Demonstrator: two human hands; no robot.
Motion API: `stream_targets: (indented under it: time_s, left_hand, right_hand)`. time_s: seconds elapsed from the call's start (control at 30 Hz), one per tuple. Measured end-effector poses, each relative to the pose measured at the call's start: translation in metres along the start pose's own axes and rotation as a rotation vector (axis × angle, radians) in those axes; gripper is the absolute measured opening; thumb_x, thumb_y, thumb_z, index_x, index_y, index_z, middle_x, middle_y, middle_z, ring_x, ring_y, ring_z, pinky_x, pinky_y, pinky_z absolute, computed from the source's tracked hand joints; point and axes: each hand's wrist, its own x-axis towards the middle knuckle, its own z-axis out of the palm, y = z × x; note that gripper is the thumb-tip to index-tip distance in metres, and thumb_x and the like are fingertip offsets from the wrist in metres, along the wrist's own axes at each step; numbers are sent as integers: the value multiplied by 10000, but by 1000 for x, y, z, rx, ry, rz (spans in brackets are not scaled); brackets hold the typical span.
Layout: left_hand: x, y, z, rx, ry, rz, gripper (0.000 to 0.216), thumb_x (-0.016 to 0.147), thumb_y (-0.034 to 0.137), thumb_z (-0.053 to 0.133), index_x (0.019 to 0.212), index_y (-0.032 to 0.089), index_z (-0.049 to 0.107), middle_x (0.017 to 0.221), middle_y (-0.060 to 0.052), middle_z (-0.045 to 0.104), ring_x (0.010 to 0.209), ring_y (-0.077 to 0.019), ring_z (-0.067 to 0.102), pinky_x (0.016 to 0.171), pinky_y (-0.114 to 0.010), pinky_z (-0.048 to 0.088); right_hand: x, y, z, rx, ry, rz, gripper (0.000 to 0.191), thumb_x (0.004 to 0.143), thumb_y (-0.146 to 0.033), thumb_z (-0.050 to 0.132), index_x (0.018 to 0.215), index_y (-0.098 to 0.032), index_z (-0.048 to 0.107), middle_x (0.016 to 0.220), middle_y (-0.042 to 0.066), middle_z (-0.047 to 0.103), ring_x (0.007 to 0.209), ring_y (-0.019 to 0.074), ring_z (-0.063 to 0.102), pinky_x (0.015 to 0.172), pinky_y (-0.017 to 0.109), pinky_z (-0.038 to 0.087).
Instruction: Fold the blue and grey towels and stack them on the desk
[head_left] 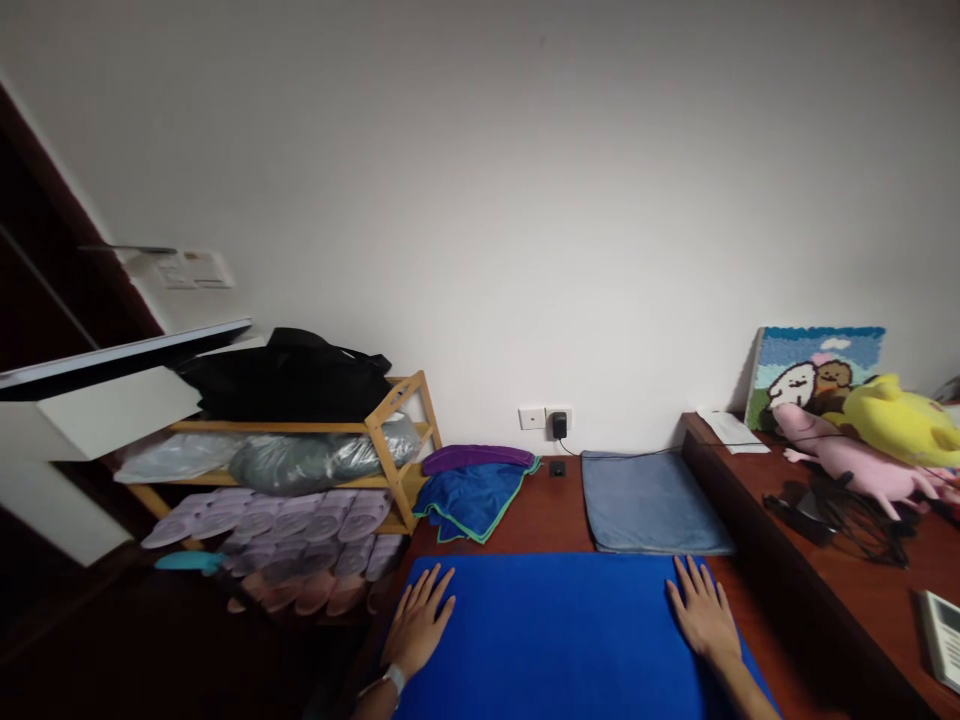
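A bright blue cloth point(559, 630) lies spread flat over the desk in front of me. My left hand point(420, 620) rests palm down on its far left corner, fingers stretched out, with a pale band on the wrist. On the far right corner lies my right hand point(702, 610), also flat with fingers apart. Neither hand grasps anything. Just beyond the blue cloth is a folded grey-blue cloth point(652, 500). To its left sit a rumpled blue cloth with green edging point(476, 495) and a purple cloth point(476, 458).
A wooden rack point(409, 450) at left holds a black bag point(292, 375), plastic-wrapped items and several slippers point(277, 515). A charger point(559, 425) is plugged into the wall. On the raised right surface are a pink plush toy point(847, 460), a yellow plush toy point(900, 420), cables and a picture point(817, 350).
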Motion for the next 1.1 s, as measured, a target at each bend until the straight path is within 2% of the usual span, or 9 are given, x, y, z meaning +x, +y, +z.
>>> stream_targets:
  time_s: [0.13, 0.27, 0.37, 0.5, 0.6, 0.77, 0.97, 1.03, 1.1]
  left_hand:
    - [-1, 1, 0, 7, 21, 13, 557, 1019, 504, 357, 1558, 366, 383, 1662, 16, 322, 1538, -229, 282, 1260, -497, 215]
    - [-2, 3, 0, 14, 17, 7, 556, 1014, 486, 372, 1554, 355, 398, 1659, 6, 338, 1536, -229, 290, 1261, -489, 208]
    - [3, 3, -6, 4, 12, -12, 538, 996, 477, 411, 1518, 357, 461, 1629, -2, 410, 1510, -239, 347, 1244, -484, 251]
    - [14, 1, -12, -5, 85, 22, 436, 986, 462, 430, 1347, 332, 637, 1511, -35, 559, 1411, -253, 482, 1174, -461, 365]
    - [22, -3, -6, -1, 177, 41, 389, 976, 425, 448, 1234, 273, 696, 1541, -60, 523, 1455, -268, 423, 1205, -462, 326]
    - [27, -8, 11, -19, 119, 14, 548, 983, 450, 448, 1504, 285, 491, 1643, -73, 382, 1515, -260, 335, 1245, -480, 252]
    - [22, -4, 7, -14, 102, 14, 568, 997, 474, 435, 1548, 337, 419, 1672, -53, 316, 1544, -276, 266, 1254, -503, 204]
    - [21, -2, 4, -9, 93, 7, 572, 1001, 501, 430, 1549, 341, 415, 1669, -59, 322, 1542, -271, 272, 1254, -502, 205]
    - [20, 0, 1, -6, 90, 4, 575, 1002, 528, 423, 1549, 348, 413, 1668, -62, 324, 1541, -269, 274, 1253, -504, 207]
  right_hand:
    - [3, 10, 1, -16, -33, 63, 713, 979, -584, 134, 1634, -301, 139, 1711, -20, 129, 1572, 235, 123, 1263, 496, 137]
    - [4, 16, 0, -22, -27, 91, 713, 980, -591, 142, 1633, -305, 140, 1711, -19, 128, 1571, 240, 129, 1262, 487, 143]
    - [4, 15, 0, -18, -20, 87, 712, 980, -593, 141, 1633, -308, 152, 1711, -23, 134, 1572, 235, 129, 1263, 483, 139]
    - [3, 17, 3, 8, -5, 85, 725, 972, -611, 132, 1633, -313, 156, 1709, -26, 150, 1572, 230, 130, 1263, 484, 137]
    - [4, 20, 10, 3, 15, 80, 740, 963, -619, 133, 1633, -308, 165, 1707, -24, 159, 1571, 231, 137, 1263, 484, 129]
    - [5, 21, 17, -38, 44, 66, 743, 952, -598, 146, 1629, -298, 201, 1704, -18, 174, 1566, 249, 161, 1255, 493, 141]
    - [3, 23, 10, -6, 17, 85, 737, 942, -584, 183, 1624, -306, 232, 1696, -24, 210, 1563, 245, 174, 1244, 501, 173]
    - [2, 16, 3, -8, 57, 129, 719, 932, -544, 245, 1603, -292, 306, 1681, 7, 267, 1549, 290, 218, 1233, 544, 180]
    - [-3, -10, -10, -12, 161, 159, 691, 915, -454, 310, 1552, -209, 417, 1634, 91, 364, 1515, 342, 285, 1218, 567, 200]
